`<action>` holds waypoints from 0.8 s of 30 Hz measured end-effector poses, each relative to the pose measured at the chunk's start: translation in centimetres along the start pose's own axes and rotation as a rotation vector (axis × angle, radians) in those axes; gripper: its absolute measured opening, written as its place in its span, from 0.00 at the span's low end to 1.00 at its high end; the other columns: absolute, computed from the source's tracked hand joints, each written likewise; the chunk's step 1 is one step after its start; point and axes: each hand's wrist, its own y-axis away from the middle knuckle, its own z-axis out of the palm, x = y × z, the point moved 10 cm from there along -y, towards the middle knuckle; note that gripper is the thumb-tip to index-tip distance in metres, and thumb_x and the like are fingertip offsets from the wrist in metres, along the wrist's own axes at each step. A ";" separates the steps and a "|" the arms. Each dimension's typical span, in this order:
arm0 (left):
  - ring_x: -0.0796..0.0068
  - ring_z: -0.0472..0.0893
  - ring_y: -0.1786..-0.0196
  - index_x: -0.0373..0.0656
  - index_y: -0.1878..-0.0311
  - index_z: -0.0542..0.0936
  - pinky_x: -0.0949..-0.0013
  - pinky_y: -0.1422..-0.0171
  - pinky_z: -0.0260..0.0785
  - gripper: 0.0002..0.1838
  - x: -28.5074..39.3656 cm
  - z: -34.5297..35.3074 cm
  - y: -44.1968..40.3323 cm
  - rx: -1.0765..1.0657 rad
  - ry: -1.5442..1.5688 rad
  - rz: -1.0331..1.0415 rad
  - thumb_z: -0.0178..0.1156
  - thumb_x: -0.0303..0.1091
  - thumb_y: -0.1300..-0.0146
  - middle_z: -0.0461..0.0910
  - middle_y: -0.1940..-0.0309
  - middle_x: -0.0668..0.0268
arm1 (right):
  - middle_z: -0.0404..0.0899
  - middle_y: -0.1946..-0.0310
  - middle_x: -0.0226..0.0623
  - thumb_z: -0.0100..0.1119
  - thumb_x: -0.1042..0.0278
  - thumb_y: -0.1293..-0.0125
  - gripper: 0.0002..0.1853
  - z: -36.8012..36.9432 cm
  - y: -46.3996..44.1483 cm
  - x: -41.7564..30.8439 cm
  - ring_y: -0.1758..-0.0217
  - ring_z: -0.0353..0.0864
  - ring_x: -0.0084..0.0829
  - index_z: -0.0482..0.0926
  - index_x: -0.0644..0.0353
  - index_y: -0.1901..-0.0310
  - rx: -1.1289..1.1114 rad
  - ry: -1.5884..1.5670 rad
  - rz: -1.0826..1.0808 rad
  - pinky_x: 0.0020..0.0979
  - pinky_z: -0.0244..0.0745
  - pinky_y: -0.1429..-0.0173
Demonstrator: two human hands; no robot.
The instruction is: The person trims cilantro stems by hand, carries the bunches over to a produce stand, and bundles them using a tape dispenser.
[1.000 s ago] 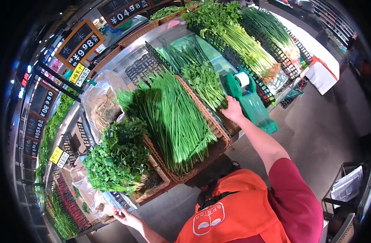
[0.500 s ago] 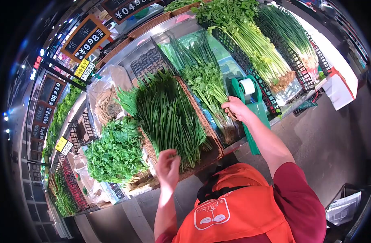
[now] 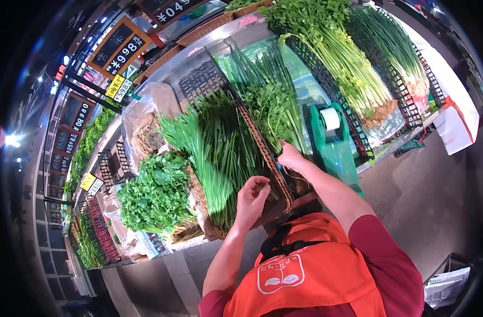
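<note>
My right hand [image 3: 292,156] is closed around the lower stems of a bunch of leafy celery [image 3: 273,108], close to its roots. The bunch lies beside long dark green stalks on the stand. My left hand [image 3: 253,194] hovers over the front of a wicker basket [image 3: 258,141] of flat green garlic chives [image 3: 212,153]. Its fingers curl loosely, with a gap to the thumb and nothing visible between them. Just right of my right hand stands a green tape dispenser [image 3: 328,129] with a white roll.
Leafy green bunches [image 3: 154,195] lie left of the basket. Black plastic crates hold long celery [image 3: 352,58] and scallions [image 3: 392,50] at right. Price signs [image 3: 119,46] stand at back left. A white box [image 3: 455,127] is at the right edge, and the stand's front edge is near my body.
My left hand has moved right and up, nearer my right hand. My right hand has come slightly left and down in view, still on the celery stems. The whole view has shifted a little.
</note>
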 end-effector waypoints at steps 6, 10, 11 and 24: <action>0.91 0.63 0.76 0.37 0.60 0.74 0.84 0.72 0.56 0.07 0.1 -0.6 -0.5 0.014 -0.031 0.019 0.56 0.27 0.42 0.69 0.79 0.77 | 0.78 0.68 0.41 0.62 0.74 0.55 0.20 -1.5 0.0 -0.9 0.67 0.76 0.29 0.73 0.70 0.58 -0.148 -0.357 0.040 0.28 0.71 0.61; 0.82 0.70 0.70 0.39 0.56 0.72 0.79 0.65 0.66 0.14 5.1 -0.9 -2.2 0.049 -0.449 0.318 0.58 0.23 0.47 0.72 0.67 0.67 | 0.75 0.74 0.35 0.62 0.69 0.51 0.19 -6.3 2.3 -5.3 0.72 0.74 0.24 0.69 0.67 0.58 -0.222 -0.594 0.076 0.24 0.69 0.68; 0.73 0.74 0.59 0.40 0.52 0.71 0.73 0.56 0.68 0.20 7.3 -0.3 -2.9 0.035 -0.636 0.410 0.59 0.23 0.50 0.73 0.58 0.62 | 0.74 0.76 0.34 0.61 0.69 0.51 0.16 -7.1 2.9 -6.3 0.74 0.73 0.23 0.70 0.66 0.61 -0.249 -0.637 0.042 0.23 0.68 0.70; 0.66 0.76 0.59 0.46 0.58 0.76 0.61 0.45 0.63 0.18 11.1 4.7 -14.3 -0.133 -0.708 0.750 0.55 0.18 0.54 0.76 0.62 0.61 | 0.76 0.59 0.37 0.47 0.50 0.35 0.25 -10.5 1.5 -4.9 0.59 0.76 0.24 0.65 0.61 0.45 -0.115 -0.708 -0.006 0.24 0.74 0.60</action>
